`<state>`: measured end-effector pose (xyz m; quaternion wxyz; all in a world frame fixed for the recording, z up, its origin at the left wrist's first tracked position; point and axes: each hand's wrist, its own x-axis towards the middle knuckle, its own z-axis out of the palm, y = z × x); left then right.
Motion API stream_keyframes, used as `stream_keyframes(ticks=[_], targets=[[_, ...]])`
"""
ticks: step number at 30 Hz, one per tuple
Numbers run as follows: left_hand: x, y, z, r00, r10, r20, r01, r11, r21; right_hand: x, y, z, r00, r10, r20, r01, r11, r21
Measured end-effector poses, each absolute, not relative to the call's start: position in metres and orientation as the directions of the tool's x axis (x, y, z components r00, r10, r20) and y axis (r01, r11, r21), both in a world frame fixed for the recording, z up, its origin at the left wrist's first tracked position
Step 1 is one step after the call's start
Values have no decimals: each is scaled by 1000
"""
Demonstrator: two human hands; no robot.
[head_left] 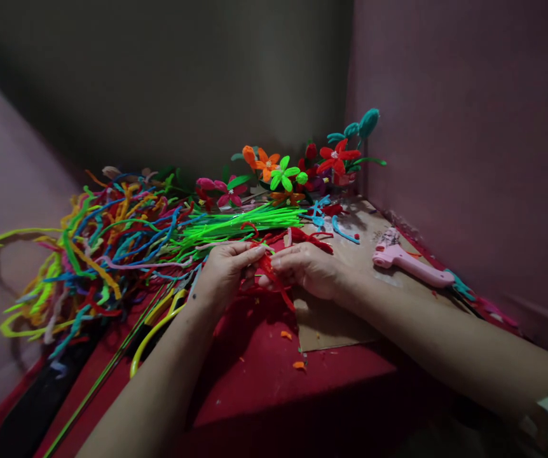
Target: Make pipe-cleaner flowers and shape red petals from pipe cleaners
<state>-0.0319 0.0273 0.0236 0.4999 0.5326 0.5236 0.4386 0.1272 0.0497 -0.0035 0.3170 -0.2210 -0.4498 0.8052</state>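
Both hands meet over the front of the red table. My left hand (229,270) is closed, thumb and fingers pinching red pipe cleaners (278,280) at their left side. From the right, my right hand (308,268) has its fingers curled round the same red pieces. One red end hangs down between the hands, and a bit of light green shows near the left thumb. How the pieces are joined is hidden by the fingers. Just behind the hands lie more red pipe cleaners (309,236) and a bundle of bright green pipe cleaners (250,221).
A tangled heap of coloured pipe cleaners (112,235) fills the left. Yellow-handled pliers (157,327) lie by my left forearm. A pink glue gun (412,266) rests on cardboard (331,324) at right. Finished pipe-cleaner flowers (283,173) stand at the back against the walls.
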Motion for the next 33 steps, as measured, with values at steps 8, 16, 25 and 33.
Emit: stream_keyframes(ticks=[8,16,25,33], targets=[[-30,26,21,78,996,30,182,-44,982,124,47,-5,-609,782,-135,-283,-373,-883],[-26,23,23,42,998,51,196,-58,979,125,39,7,-574,808,-130,-174,-276,-945],[-25,23,19,32,997,75,297,-81,951,127,42,4,-650,753,-101,-133,-243,-961],[-24,22,22,49,996,75,200,-83,976,126,35,11,-664,736,-133,-63,-232,-971]])
